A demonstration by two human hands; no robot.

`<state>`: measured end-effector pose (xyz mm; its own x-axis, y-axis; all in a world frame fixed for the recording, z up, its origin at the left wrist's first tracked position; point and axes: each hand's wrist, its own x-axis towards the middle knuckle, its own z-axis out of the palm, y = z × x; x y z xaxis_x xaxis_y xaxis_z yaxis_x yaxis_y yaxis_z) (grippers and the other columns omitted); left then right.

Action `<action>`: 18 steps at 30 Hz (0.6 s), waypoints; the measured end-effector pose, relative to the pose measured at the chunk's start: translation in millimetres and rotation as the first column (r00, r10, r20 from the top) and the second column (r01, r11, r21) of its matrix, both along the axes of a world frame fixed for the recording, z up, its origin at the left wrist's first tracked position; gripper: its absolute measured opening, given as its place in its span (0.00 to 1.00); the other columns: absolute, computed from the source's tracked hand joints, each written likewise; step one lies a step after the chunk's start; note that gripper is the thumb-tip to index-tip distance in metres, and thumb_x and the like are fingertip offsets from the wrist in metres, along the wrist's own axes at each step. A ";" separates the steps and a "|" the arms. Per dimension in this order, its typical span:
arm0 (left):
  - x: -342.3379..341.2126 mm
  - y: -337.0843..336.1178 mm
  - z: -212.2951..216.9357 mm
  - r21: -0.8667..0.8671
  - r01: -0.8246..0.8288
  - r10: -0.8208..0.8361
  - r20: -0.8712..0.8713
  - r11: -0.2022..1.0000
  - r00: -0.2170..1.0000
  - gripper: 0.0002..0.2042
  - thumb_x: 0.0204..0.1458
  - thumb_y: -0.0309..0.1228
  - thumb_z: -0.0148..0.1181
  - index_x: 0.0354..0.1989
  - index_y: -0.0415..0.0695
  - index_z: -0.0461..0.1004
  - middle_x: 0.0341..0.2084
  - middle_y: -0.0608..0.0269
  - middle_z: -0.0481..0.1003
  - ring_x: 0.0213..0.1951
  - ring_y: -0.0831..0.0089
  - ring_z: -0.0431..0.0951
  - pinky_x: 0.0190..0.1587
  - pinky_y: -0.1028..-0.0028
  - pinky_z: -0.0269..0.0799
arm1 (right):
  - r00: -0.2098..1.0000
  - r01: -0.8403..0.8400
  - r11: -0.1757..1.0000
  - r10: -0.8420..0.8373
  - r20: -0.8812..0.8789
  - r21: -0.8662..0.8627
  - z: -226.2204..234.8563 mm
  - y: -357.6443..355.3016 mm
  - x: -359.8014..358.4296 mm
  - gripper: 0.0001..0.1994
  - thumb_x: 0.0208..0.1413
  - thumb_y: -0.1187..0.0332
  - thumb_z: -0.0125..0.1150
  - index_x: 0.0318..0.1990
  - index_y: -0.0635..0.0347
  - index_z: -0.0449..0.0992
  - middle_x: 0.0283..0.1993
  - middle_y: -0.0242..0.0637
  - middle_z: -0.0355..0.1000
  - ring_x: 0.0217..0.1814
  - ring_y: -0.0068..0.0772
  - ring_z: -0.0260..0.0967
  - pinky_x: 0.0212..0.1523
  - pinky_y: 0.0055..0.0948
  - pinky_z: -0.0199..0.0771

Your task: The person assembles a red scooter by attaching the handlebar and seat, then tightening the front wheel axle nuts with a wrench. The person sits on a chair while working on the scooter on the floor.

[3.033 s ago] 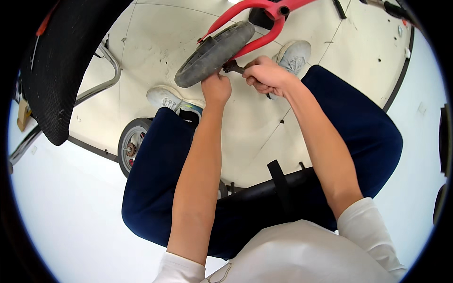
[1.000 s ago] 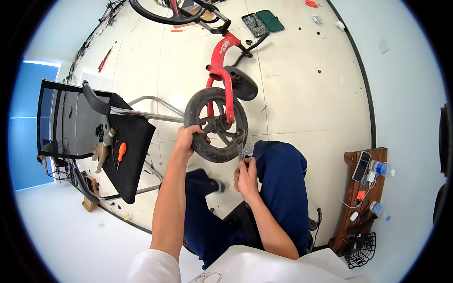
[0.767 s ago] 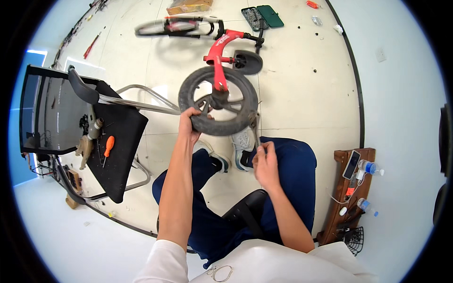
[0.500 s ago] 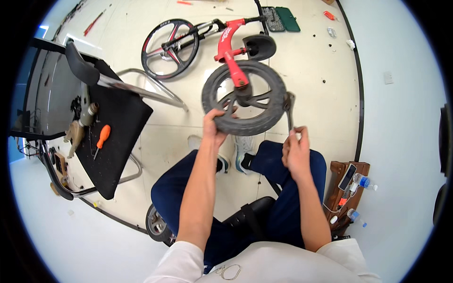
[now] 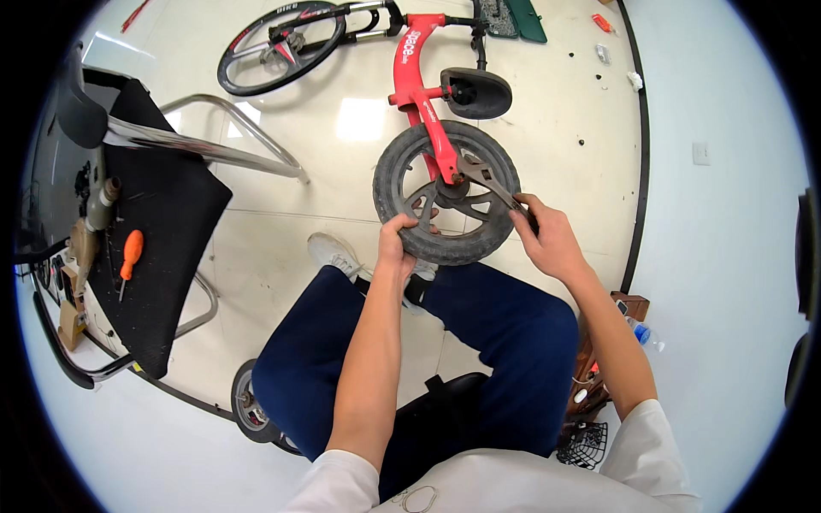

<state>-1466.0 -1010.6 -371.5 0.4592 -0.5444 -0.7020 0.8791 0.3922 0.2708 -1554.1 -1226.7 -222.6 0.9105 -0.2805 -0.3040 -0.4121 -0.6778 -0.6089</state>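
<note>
A small red bike frame [image 5: 409, 73] lies before me with a black wheel [image 5: 389, 184] at its near end. My left hand [image 5: 399, 244] grips the near left side of the tyre, some fingers passing through between the spokes. In my right hand [image 5: 547, 239] is an adjustable wrench [image 5: 489, 178], held by its handle end. The wrench's jaws are at the wheel's axle, beside the tip of the red frame; I cannot tell whether they are seated on the nut. A black saddle [image 5: 483, 96] sits just beyond the wheel.
A black chair [image 5: 171, 222] at left carries an orange screwdriver [image 5: 132, 255] and a heat-gun-like tool [image 5: 101, 205]. Farther off are a larger wheel [image 5: 229, 73] and a green tool case [image 5: 526, 19]. A wooden stand [image 5: 633, 305] with a water bottle [image 5: 643, 332] is at right.
The wrench has moved left from the tyre's right edge to the axle. My right hand followed, turning inward. The wheel has come slightly nearer, with my left hand still gripping it.
</note>
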 end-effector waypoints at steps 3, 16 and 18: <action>-3.6 -1.5 -6.4 0.010 -0.022 0.022 -0.006 1.000 1.000 0.30 0.44 0.29 0.49 0.60 0.36 0.61 0.43 0.44 0.75 0.34 0.60 0.76 0.43 0.58 0.75 | 0.993 -0.106 0.990 0.111 0.045 -0.095 -26.3 -4.1 0.2 0.15 0.60 0.66 0.57 0.49 0.65 0.72 0.28 0.50 0.73 0.29 0.51 0.72 0.31 0.41 0.71; 1.8 0.1 -6.2 -0.008 -0.007 0.006 -0.030 1.000 1.000 0.31 0.42 0.31 0.50 0.60 0.35 0.63 0.45 0.42 0.74 0.34 0.58 0.77 0.45 0.58 0.74 | 0.993 -0.111 0.993 0.112 0.034 -0.042 -66.8 -5.1 -14.2 0.20 0.57 0.68 0.60 0.57 0.62 0.72 0.27 0.48 0.72 0.26 0.47 0.70 0.29 0.38 0.70; 3.0 0.1 -4.8 0.003 -0.001 0.001 -0.028 1.000 1.000 0.31 0.42 0.31 0.50 0.60 0.35 0.62 0.45 0.42 0.74 0.34 0.58 0.77 0.45 0.58 0.73 | 0.992 -0.122 0.986 0.126 0.029 -0.112 -65.8 -5.9 -16.5 0.20 0.57 0.68 0.61 0.57 0.60 0.73 0.26 0.46 0.71 0.25 0.45 0.69 0.29 0.37 0.70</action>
<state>-1463.0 -1010.5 -376.3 0.4399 -0.5419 -0.7162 0.8859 0.3925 0.2472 -1570.6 -1232.7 -288.4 0.9499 -0.1945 -0.2447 -0.3002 -0.7855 -0.5411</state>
